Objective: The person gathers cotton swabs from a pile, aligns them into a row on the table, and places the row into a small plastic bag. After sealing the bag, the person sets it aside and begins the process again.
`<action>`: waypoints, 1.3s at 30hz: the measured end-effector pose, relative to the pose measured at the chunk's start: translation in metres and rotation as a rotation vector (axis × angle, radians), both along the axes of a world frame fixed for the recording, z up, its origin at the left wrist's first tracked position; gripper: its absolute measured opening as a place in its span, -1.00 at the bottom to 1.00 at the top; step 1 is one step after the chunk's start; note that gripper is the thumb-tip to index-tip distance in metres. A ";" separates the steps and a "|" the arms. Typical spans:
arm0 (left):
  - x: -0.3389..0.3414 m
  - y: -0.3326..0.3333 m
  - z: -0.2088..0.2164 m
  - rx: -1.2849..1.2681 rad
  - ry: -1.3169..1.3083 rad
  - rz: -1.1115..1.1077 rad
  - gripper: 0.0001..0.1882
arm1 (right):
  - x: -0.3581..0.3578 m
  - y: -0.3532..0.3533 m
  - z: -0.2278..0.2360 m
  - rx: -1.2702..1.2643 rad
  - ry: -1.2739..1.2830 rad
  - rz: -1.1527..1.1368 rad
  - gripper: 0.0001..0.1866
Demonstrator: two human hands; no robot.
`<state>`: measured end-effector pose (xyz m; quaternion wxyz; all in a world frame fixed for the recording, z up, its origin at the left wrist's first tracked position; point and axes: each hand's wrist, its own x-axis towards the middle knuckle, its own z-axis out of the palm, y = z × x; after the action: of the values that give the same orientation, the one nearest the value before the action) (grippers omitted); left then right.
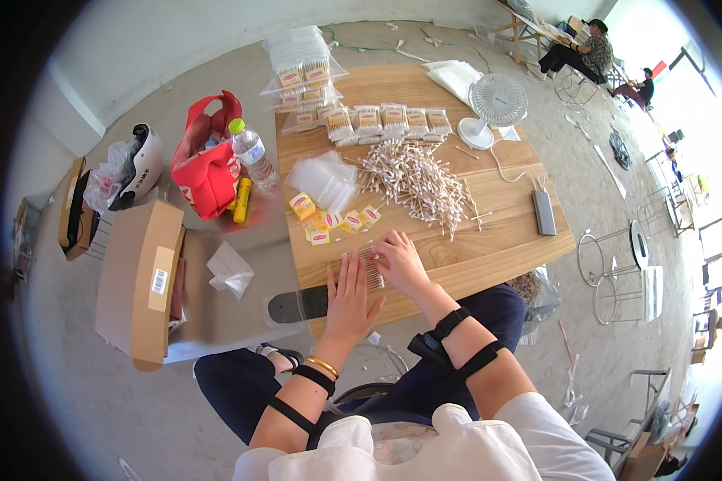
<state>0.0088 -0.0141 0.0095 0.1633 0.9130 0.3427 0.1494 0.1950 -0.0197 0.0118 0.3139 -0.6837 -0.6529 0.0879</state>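
My left hand point(348, 298) lies flat with its fingers stretched over the left side of a row of cotton swabs point(375, 276) near the table's front edge. My right hand point(401, 261) has its fingers bent and drawn together at the row's right side, gripping swabs there; its fingertips are partly hidden. Beside my left hand is a dark, rounded flat pad point(297, 306) in a clear sleeve. Behind my hands lie small yellow cards point(321, 227), clear plastic bags point(323, 180) and a big heap of loose cotton swabs point(417, 184).
Packed swab bags point(393, 119) line the wooden table's point(497, 192) far side, by a white fan point(497, 102) and a grey power bank point(544, 212). To the left are a red bag point(204, 168), a water bottle point(253, 154) and a cardboard box point(136, 276). Other people point(590, 52) sit far right.
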 end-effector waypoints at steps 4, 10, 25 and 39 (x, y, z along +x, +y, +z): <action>-0.007 -0.011 -0.001 0.064 0.092 0.006 -0.10 | 0.002 0.005 0.008 -0.052 -0.024 0.030 -0.89; -0.007 -0.015 -0.006 0.061 0.101 0.036 -0.10 | 0.004 0.012 0.014 -0.074 -0.056 0.148 -0.91; -0.006 -0.017 -0.005 0.104 0.144 0.053 -0.14 | 0.012 0.022 0.014 -0.118 -0.169 0.207 -0.96; -0.029 -0.007 -0.004 0.089 0.088 0.157 -0.07 | -0.011 -0.063 0.021 -0.173 -0.163 0.168 -0.03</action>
<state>-0.0205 -0.0207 0.0054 0.0952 0.8953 0.4131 0.1366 0.1836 -0.0823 0.0323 0.1914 -0.6559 -0.7211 0.1142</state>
